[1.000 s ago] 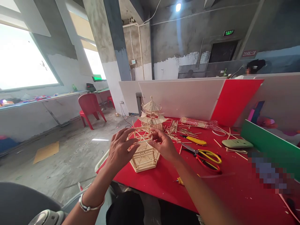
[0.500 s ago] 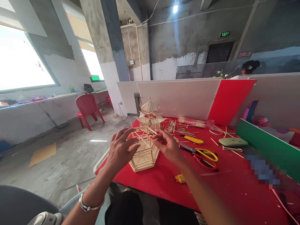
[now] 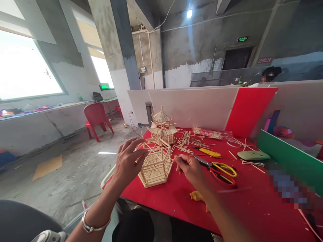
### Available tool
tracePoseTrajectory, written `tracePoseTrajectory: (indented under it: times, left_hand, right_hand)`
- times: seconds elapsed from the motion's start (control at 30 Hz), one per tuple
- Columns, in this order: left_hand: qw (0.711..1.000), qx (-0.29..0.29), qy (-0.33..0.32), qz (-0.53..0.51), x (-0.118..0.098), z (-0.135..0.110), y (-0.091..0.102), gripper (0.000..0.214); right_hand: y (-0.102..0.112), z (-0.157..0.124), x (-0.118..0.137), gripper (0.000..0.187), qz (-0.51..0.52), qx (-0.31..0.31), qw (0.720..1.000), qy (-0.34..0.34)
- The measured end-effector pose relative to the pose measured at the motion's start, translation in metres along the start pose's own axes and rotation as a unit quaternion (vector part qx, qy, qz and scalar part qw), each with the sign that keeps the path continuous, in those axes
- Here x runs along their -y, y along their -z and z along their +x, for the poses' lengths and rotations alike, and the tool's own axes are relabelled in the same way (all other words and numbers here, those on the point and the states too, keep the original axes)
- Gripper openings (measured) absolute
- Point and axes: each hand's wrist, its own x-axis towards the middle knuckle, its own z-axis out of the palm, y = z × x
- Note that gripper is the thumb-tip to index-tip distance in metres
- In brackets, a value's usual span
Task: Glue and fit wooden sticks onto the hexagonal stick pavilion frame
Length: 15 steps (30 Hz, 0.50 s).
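Note:
A hexagonal frame of thin wooden sticks (image 3: 154,184) stands on the red tabletop, with a floor of nested sticks and low rails. My left hand (image 3: 127,164) is at its left side, fingers curved and thumb apart from them, close to the upper rail; contact is hard to make out. Just right of the frame, my right hand (image 3: 188,167) has thumb and index finger pressed together. Whatever lies in that pinch is too small to name. Behind the frame rises a tiered stick pagoda (image 3: 163,127) with a pointed roof.
Loose sticks (image 3: 185,141) and a bagged stick bundle (image 3: 212,133) lie behind. To the right are a yellow utility knife (image 3: 208,152), scissors (image 3: 223,169) and a green case (image 3: 253,155). A yellow-handled tool (image 3: 196,196) lies near my right forearm. White partition (image 3: 191,107) stands behind.
My right hand has drawn back from the frame's upper rail, down and to the right, its fingers now pinched. My left hand has stayed near the frame's left side.

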Motion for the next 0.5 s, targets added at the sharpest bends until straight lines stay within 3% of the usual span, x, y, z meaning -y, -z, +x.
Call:
tracePoseTrajectory:
  times: [0.17,0.37,0.5]
  left_hand:
    - [1.0,-0.026,0.0,-0.011,-0.001,0.003,0.002,0.017]
    - [0.999,-0.044,0.006,-0.014,-0.007,0.004,0.005,0.018]
    - [1.0,-0.028,0.003,-0.002,-0.006,0.006,0.006,0.018]
  right_hand:
    - [0.004,-0.003,0.003,0.046,-0.013,0.029,0.999,0.005]
    - [0.014,-0.008,0.008,0.042,-0.037,0.023,0.999,0.0]
    - [0.027,-0.018,0.011,0.039,-0.086,0.041,0.995,-0.009]
